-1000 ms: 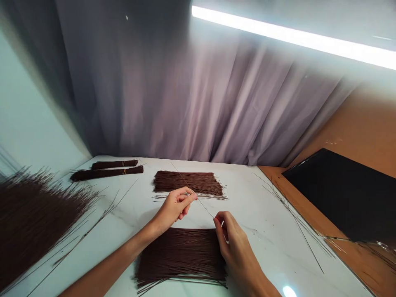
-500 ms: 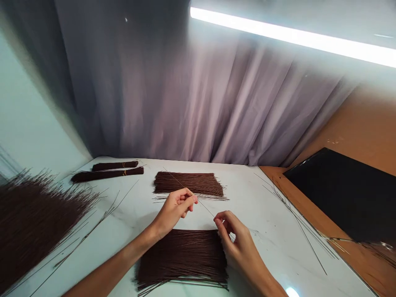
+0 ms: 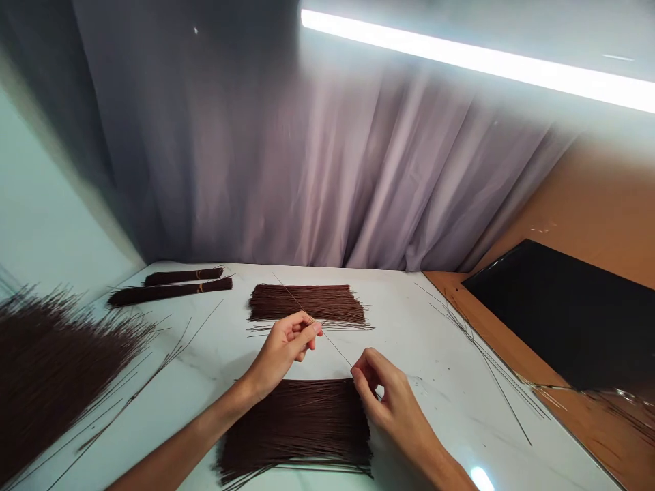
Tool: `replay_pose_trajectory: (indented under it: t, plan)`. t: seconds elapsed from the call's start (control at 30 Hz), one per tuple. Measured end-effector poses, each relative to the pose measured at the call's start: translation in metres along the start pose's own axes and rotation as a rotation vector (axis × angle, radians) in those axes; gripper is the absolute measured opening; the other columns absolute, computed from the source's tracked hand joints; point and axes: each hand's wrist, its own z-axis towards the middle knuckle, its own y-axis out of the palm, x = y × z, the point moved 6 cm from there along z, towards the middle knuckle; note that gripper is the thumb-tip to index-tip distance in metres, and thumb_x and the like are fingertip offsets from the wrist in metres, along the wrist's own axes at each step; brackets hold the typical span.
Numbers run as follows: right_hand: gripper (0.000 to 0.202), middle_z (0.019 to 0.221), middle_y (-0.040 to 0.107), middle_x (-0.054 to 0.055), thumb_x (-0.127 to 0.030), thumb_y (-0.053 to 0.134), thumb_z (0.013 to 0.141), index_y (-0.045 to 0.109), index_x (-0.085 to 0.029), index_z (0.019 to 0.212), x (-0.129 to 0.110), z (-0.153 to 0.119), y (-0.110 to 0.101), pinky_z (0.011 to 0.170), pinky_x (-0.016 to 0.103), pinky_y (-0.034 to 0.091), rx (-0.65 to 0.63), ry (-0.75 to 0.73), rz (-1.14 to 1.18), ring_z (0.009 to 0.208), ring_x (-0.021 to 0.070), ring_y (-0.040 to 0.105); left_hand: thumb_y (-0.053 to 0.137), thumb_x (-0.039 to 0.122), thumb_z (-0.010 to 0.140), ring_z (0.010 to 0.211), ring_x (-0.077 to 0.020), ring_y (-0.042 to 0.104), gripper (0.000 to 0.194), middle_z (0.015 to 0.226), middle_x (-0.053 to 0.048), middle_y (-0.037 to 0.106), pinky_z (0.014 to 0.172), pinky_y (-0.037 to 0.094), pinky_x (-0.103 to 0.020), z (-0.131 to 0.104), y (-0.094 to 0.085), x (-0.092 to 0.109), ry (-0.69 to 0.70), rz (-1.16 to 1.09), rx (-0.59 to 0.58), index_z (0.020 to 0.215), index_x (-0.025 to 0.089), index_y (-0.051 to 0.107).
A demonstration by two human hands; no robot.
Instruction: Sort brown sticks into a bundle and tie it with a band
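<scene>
One thin dark stick (image 3: 338, 348) slants between my two hands above the white table. My left hand (image 3: 295, 339) pinches it near its middle, with the far end pointing up and left. Thumb and forefinger of my right hand (image 3: 376, 385) are closed on its lower end. Below the hands lies a wide layer of dark brown sticks (image 3: 297, 426), its right edge partly behind my right hand. A smaller layer of brown sticks (image 3: 307, 303) lies farther back, beyond my left hand.
Two tied bundles (image 3: 171, 292) lie at the back left. A large pile of sticks (image 3: 56, 375) fills the left side, with loose sticks (image 3: 153, 374) beside it. More loose sticks (image 3: 486, 351) lie at the right, near a black panel (image 3: 563, 314). A curtain (image 3: 307, 164) hangs behind.
The whole view has shifted slightly, so most things appear a little farther left. Both hands still hold the stick, and my right hand is slightly lower along its line.
</scene>
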Motion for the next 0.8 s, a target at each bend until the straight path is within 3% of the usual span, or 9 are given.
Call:
replay_pose_trajectory:
  t: [0.27,0.4,0.5,0.57,0.63,0.7,0.8]
  plan:
    - [0.032,0.074,0.053,-0.001,-0.047,0.048,0.101,0.059,-0.021,0.086,-0.005,-0.002,-0.002,0.059,0.027,0.039,-0.061,0.097,0.176,0.065,0.0143,0.048,0.066,0.044,0.092,0.056,-0.0070,0.034,0.030,0.067,0.005,0.050,0.049,0.024,-0.019,0.000,-0.001,0.007,0.022,-0.010,-0.031,0.082,0.016,0.061]
    - [0.033,0.076,0.056,-0.001,-0.047,0.049,0.102,0.061,-0.020,0.086,0.000,0.015,-0.017,0.062,0.027,0.040,-0.144,0.081,0.200,0.069,0.0146,0.050,0.064,0.042,0.093,0.054,-0.0073,0.036,0.028,0.065,0.004,0.054,0.051,0.029,-0.020,-0.010,0.008,0.017,-0.014,0.049,-0.181,0.082,0.016,0.063]
    - [0.028,0.078,0.059,0.000,-0.041,0.052,0.102,0.062,-0.021,0.086,-0.014,0.039,-0.039,0.063,0.027,0.041,-0.169,-0.047,0.115,0.070,0.0149,0.051,0.065,0.040,0.092,0.057,-0.0092,0.044,0.026,0.064,0.002,0.059,0.054,0.034,-0.022,-0.023,0.026,0.016,-0.087,0.159,-0.379,0.081,0.016,0.066]
    - [0.023,0.080,0.060,0.001,-0.032,0.051,0.103,0.061,-0.021,0.086,-0.038,0.044,-0.052,0.066,0.028,0.042,-0.097,-0.227,0.016,0.073,0.0155,0.053,0.064,0.039,0.093,0.061,-0.0106,0.049,0.026,0.064,0.002,0.059,0.058,0.035,-0.022,-0.029,0.035,0.013,-0.090,0.218,-0.436,0.080,0.016,0.067]
    - [0.018,0.081,0.061,0.003,-0.021,0.049,0.103,0.061,-0.021,0.090,-0.062,0.032,-0.052,0.067,0.029,0.043,0.015,-0.406,-0.091,0.074,0.0161,0.054,0.062,0.038,0.094,0.066,-0.0115,0.051,0.027,0.067,0.002,0.059,0.062,0.037,-0.022,-0.027,0.036,0.011,-0.049,0.246,-0.408,0.078,0.017,0.066]
    - [0.018,0.081,0.060,0.004,-0.013,0.045,0.102,0.060,-0.020,0.095,-0.073,0.005,-0.040,0.065,0.028,0.042,0.081,-0.497,-0.137,0.072,0.0155,0.054,0.062,0.039,0.094,0.069,-0.0122,0.050,0.028,0.070,0.002,0.057,0.063,0.037,-0.022,-0.020,0.029,0.011,-0.006,0.251,-0.295,0.077,0.017,0.065]
    - [0.020,0.078,0.058,0.002,-0.013,0.041,0.103,0.056,-0.020,0.093,-0.050,-0.024,-0.015,0.058,0.025,0.042,0.047,-0.376,-0.076,0.065,0.0136,0.054,0.060,0.042,0.094,0.062,-0.0115,0.043,0.030,0.066,0.003,0.053,0.056,0.033,-0.022,-0.011,0.015,0.011,-0.024,0.196,-0.155,0.079,0.017,0.064]
